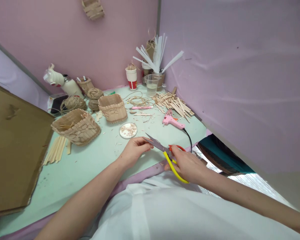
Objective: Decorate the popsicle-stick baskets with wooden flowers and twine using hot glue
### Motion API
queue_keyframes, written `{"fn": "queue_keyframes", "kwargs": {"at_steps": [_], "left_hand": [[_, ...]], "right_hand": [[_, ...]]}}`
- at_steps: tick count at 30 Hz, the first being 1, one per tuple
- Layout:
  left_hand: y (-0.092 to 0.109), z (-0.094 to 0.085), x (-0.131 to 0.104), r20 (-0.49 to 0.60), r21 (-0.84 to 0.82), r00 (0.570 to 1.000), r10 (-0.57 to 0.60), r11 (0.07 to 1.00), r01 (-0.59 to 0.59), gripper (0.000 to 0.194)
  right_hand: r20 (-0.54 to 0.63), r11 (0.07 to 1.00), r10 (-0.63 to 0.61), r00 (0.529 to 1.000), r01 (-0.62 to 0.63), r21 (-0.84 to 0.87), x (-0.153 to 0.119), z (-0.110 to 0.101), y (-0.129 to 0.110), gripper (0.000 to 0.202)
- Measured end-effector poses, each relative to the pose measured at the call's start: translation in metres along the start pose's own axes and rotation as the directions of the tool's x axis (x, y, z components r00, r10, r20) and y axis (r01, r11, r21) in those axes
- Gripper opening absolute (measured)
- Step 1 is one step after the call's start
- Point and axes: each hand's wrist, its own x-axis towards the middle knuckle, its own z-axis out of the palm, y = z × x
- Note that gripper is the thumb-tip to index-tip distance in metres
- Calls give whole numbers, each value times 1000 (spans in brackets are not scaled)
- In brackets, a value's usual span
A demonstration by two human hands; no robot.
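Note:
Near the table's front edge, my right hand (186, 163) grips scissors (176, 171) with yellow and red handles. Their blades are slightly parted and point up and left. My left hand (135, 150) is beside the blade tips with thumb and fingers pinched together; whatever lies between them is too small to make out. Just beyond it on the table sits a round white dish (128, 130) with small wood bits in it.
Two wooden baskets (77, 128) stand at left, near twine balls (95, 94) and a cardboard sheet (15, 150). Farther right are a pink glue gun (173, 122) with a black cord, loose wood strips (175, 103), a clear cup (152, 85) and a paper cup (131, 78).

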Motion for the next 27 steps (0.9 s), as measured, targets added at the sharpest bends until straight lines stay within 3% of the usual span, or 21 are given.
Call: {"fn": "queue_keyframes", "kwargs": {"at_steps": [9,13,16,20,27], "left_hand": [[0,-2,-1,79,45,997,12,999,-15,21],[-1,-3,0,72,69,997,-14,998,9,19],[-1,-3,2,52,65,998,-39,997,35,21],[0,-1,3,24,0,998,-66,998,66,27],[5,2,2,-72,-41,993,-89,995,86,28]], "right_hand": [[48,1000,-10,999,9,25,-5,-1,-2,42],[55,999,6,998,-8,43,-3,7,1,31],[65,977,-49,997,34,210,0,12,6,23],[38,844,-135,990,94,528,4,9,11,33],[8,758,-65,998,44,651,8,-2,5,33]]}}
